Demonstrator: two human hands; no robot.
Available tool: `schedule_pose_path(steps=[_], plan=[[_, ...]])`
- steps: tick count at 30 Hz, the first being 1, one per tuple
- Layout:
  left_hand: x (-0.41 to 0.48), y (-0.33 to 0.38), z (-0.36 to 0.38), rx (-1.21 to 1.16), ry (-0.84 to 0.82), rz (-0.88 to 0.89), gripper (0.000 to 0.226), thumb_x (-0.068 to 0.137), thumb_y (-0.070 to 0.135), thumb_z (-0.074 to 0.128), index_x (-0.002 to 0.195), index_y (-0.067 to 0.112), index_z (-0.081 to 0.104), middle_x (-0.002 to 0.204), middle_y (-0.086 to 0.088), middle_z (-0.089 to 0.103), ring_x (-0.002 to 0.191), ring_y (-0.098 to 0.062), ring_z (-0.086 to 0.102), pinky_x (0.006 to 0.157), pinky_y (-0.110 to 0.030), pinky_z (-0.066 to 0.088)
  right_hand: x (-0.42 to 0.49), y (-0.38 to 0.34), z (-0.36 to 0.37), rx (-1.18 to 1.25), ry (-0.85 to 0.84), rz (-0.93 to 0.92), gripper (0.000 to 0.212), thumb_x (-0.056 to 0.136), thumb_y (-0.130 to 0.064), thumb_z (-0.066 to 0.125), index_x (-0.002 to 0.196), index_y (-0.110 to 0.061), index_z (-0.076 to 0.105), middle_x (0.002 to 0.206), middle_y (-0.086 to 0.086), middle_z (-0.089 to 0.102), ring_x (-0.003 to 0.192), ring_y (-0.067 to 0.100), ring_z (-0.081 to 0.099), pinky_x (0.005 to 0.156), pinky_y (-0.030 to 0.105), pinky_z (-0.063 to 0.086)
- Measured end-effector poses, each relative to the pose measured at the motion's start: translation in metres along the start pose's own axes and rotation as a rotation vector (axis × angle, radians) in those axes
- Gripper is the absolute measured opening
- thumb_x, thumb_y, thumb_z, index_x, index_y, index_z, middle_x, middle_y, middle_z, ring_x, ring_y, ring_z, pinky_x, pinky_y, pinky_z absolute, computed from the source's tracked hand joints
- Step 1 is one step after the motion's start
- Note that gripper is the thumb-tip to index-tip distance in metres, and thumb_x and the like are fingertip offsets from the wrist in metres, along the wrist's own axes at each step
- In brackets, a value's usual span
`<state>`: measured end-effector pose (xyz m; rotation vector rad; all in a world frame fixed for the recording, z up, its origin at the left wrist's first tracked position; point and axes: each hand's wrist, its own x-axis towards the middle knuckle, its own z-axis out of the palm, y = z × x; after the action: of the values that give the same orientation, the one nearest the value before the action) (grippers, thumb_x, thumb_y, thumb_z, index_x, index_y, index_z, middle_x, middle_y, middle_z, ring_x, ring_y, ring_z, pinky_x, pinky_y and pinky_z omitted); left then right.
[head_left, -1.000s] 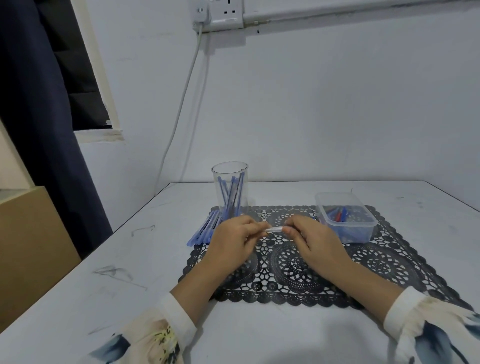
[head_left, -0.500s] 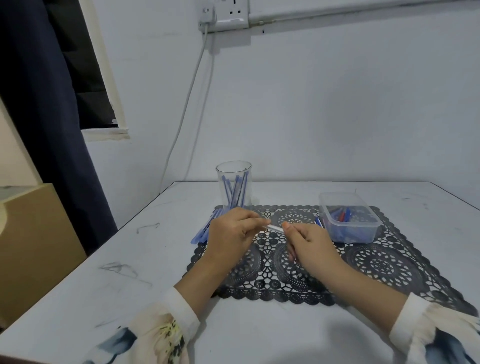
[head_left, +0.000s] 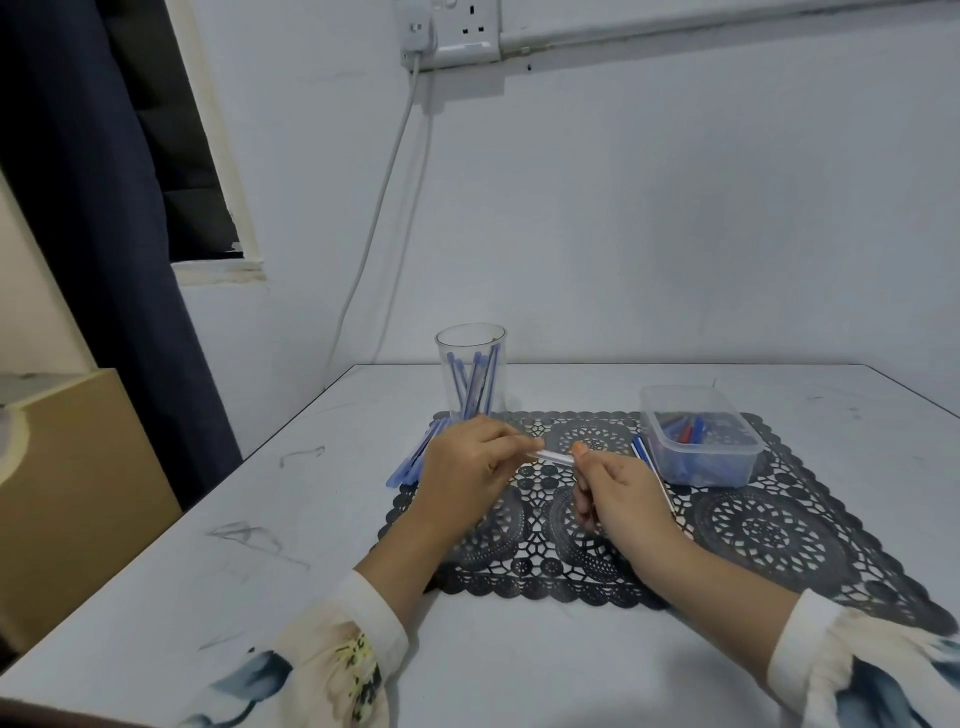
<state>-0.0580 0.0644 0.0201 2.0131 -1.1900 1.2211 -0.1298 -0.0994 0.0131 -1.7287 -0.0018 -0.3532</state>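
Floral sleeves (head_left: 358, 644) frame the near edge of the white tabletop (head_left: 260, 571), and both forearms reach forward over a black lace mat (head_left: 769, 530). The left hand (head_left: 462, 467) hovers knuckles up above the mat's left side, its fingers (head_left: 519, 446) curled and pinching one end of a short clear tube (head_left: 551, 457). The right hand (head_left: 618, 488) is just beside it, thumb up against the tube's other end and the remaining fingers curled under the palm. The tube lies nearly level between the two sets of fingertips, lifted off the mat. A thin rod (head_left: 666, 491) runs along the right hand's far edge; whether it is held, I cannot tell. Loose blue pens (head_left: 413, 460) lie beyond the left hand. Farther back stand a clear glass (head_left: 470, 374) holding blue pens and a plastic box (head_left: 696, 431) of pen parts.
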Motion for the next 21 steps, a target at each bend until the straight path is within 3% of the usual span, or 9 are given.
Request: schedule_pose_path(steps=[4,7,9,11,13,15,18,21], plan=[[-0.001,-0.010,-0.002,0.089,-0.053,-0.075,0.020,0.084,0.027,0.060,0.096,0.022,0.074,0.081,0.006,0.068,0.073,-0.010,0.058,0.058,-0.022,0.046,0.004,-0.001,-0.001,0.016,0.072,-0.058,0.042,0.097,-0.028,0.043,0.061,-0.008,0.051,0.049,0.006,0.053,0.040,0.015,0.045,0.043,0.025,0.040],[-0.004,-0.019,-0.013,0.094,-0.031,-0.147,0.024,0.084,0.031,0.057,0.099,0.021,0.073,0.081,0.006,0.068,0.072,-0.009,0.058,0.055,-0.023,0.048,0.004,0.001,-0.003,0.019,0.032,-0.102,0.035,0.098,-0.024,0.040,0.072,-0.008,0.057,0.056,0.006,0.058,0.045,0.014,0.049,0.045,0.023,0.041],[-0.004,-0.025,-0.020,0.099,0.049,-0.237,0.027,0.085,0.032,0.055,0.100,0.018,0.073,0.080,0.005,0.067,0.071,-0.009,0.057,0.054,-0.024,0.047,0.004,0.006,-0.004,-0.124,-0.027,-0.163,0.028,0.098,-0.026,0.040,0.083,-0.014,0.060,0.068,0.001,0.064,0.056,0.011,0.055,0.054,0.024,0.045],[-0.004,-0.035,-0.024,0.102,0.166,-0.380,0.024,0.086,0.030,0.060,0.102,0.016,0.073,0.081,0.003,0.066,0.071,-0.009,0.057,0.055,-0.023,0.046,0.003,0.010,-0.005,-0.470,-0.116,-0.256,0.024,0.096,-0.034,0.041,0.102,-0.022,0.060,0.092,-0.006,0.066,0.079,0.005,0.058,0.074,0.026,0.047],[-0.005,-0.044,-0.029,0.102,0.284,-0.541,0.021,0.084,0.021,0.067,0.103,0.014,0.072,0.083,0.000,0.064,0.071,-0.009,0.056,0.059,-0.018,0.041,0.003,0.013,-0.002,-0.789,-0.227,-0.303,0.039,0.096,-0.042,0.040,0.129,-0.023,0.048,0.122,-0.007,0.055,0.109,0.005,0.048,0.095,0.025,0.038],[-0.005,-0.049,-0.035,0.124,0.337,-0.703,0.023,0.085,0.018,0.067,0.106,0.011,0.070,0.086,-0.002,0.061,0.071,-0.011,0.053,0.060,-0.013,0.033,0.002,0.016,0.001,-0.931,-0.321,-0.293,0.057,0.094,-0.052,0.035,0.142,-0.022,0.032,0.145,-0.004,0.035,0.134,0.010,0.027,0.109,0.027,0.024],[-0.009,-0.058,-0.042,0.175,0.252,-0.955,0.028,0.090,0.024,0.061,0.114,0.013,0.066,0.096,-0.004,0.061,0.078,-0.010,0.051,0.067,-0.016,0.032,0.004,0.021,0.004,-1.011,-0.426,-0.236,0.100,0.070,-0.084,0.006,0.149,-0.023,0.014,0.156,-0.004,0.009,0.143,0.011,0.003,0.116,0.031,0.009],[-0.016,-0.068,-0.041,0.171,0.104,-1.112,0.029,0.089,0.024,0.061,0.113,0.009,0.067,0.100,-0.010,0.069,0.089,-0.022,0.062,0.073,-0.024,0.041,0.007,0.026,0.004,-1.079,-0.451,-0.217,0.126,0.047,-0.092,-0.016,0.149,-0.023,0.011,0.156,-0.004,0.005,0.143,0.012,0.000,0.116,0.031,0.005]])
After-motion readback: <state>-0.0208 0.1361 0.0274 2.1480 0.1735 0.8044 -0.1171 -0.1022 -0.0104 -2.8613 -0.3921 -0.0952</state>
